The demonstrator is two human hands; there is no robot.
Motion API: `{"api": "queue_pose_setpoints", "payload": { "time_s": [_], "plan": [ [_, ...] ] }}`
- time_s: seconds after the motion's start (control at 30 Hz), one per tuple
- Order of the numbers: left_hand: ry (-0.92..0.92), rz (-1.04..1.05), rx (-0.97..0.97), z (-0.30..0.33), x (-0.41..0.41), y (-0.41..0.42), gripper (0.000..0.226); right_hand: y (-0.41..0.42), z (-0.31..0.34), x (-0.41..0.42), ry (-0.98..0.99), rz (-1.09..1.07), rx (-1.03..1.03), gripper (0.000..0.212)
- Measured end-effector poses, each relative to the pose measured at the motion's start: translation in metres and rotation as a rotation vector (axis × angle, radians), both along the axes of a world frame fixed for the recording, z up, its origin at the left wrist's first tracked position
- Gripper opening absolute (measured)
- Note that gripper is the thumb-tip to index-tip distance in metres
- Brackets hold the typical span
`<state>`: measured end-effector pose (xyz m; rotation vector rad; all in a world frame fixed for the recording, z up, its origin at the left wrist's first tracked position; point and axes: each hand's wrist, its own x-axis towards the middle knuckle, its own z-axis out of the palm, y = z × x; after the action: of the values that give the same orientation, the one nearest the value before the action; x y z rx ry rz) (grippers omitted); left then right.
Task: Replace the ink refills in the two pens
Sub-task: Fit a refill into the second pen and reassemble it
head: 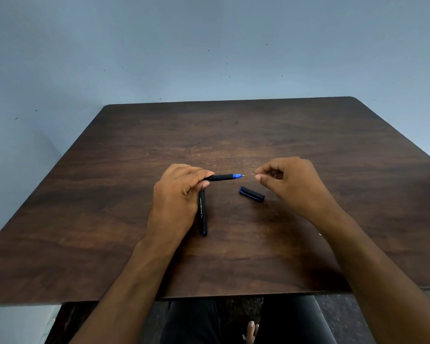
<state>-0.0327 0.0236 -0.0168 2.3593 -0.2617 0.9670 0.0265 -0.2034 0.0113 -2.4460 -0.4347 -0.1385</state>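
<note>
Along the bottom edge of the frame, two bare forearms rose from the person's dark-clad lap toward the middle of a dark wooden table. Just left of centre, a second pen lay flat on the wood, still capped as far as could be told, its long axis running up and down the frame, its upper end hidden under the left hand. Right of centre lay a loose black and blue cap, tilted, just below the right hand and apart from it. Above these, the left hand was closed around the rear of an uncapped pen, holding it clear of the table with its long axis running left to right and its blue tip pointing straight at the right hand. The right hand hovered empty, fingers curled with thumb and forefinger nearly pinched, a short gap away from the tip, so it seemed the nearer hand to grip and unscrew the front section. No spare refills were visible. Beyond the table, a plain blue-grey wall filled the upper half.
</note>
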Motion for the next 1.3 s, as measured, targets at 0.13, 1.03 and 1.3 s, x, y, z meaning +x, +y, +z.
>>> {"api": "queue_pose_setpoints", "payload": {
  "time_s": [0.13, 1.03, 1.3],
  "plan": [
    [-0.001, -0.001, -0.001, -0.002, 0.000, 0.001, 0.018, 0.010, -0.002, 0.000, 0.087, 0.027, -0.101, 0.021],
    [0.070, 0.029, 0.048, -0.005, 0.000, -0.001, 0.019, -0.002, -0.012, -0.020, 0.247, 0.039, 1.069, 0.024],
    [0.091, 0.034, 0.073, -0.006, 0.000, 0.000, 0.019, 0.003, -0.008, -0.023, 0.210, 0.034, 1.176, 0.028]
  ]
}}
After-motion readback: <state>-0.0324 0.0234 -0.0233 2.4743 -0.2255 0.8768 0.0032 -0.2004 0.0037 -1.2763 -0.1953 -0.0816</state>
